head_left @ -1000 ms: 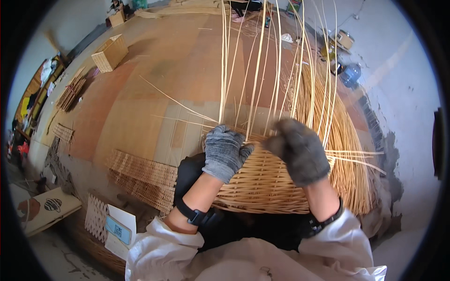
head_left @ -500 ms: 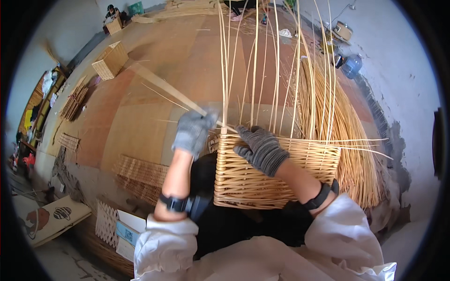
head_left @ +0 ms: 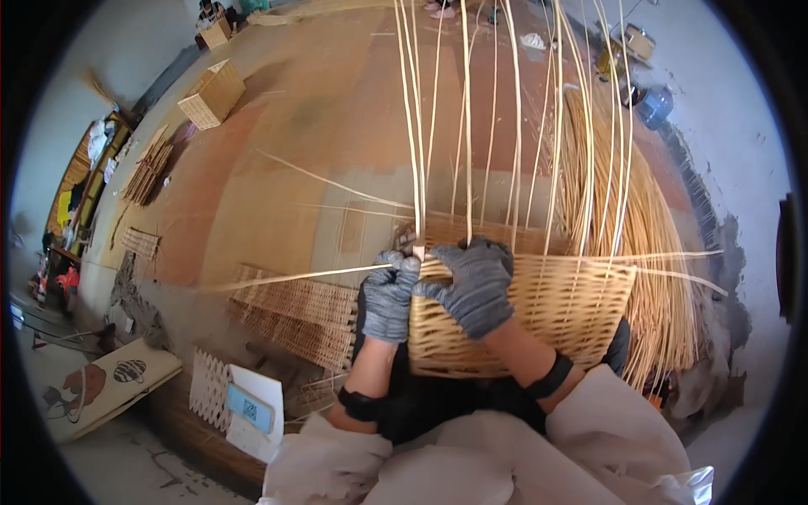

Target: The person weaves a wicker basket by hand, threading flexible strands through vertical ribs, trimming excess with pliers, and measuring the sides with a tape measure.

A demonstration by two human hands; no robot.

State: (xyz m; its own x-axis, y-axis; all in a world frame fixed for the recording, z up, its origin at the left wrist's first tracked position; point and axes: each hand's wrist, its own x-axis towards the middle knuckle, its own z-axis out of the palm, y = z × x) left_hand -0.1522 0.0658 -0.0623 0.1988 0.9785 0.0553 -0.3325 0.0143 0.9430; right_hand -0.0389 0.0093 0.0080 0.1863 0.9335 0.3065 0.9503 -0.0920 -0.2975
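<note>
A partly woven wicker basket stands upright against my lap, with tall pale wicker rods rising from its top edge. At its left corner my gloved left hand is closed on a wicker strand, whose free end runs out to the left. My gloved right hand grips the top edge just beside that corner, thumb on the near side and fingers curled over the rim. Its fingertips are partly hidden. Two loose strand ends stick out to the right.
A big bundle of wicker rods lies along the right wall. Woven panels are on the floor at left, near a white card. Farther off are a finished-looking basket, a tied stick bundle and a seated person.
My left hand has come down and right to the basket's corner, and its strand has swung to point left. My right hand stays on the rim. The view has shifted slightly.
</note>
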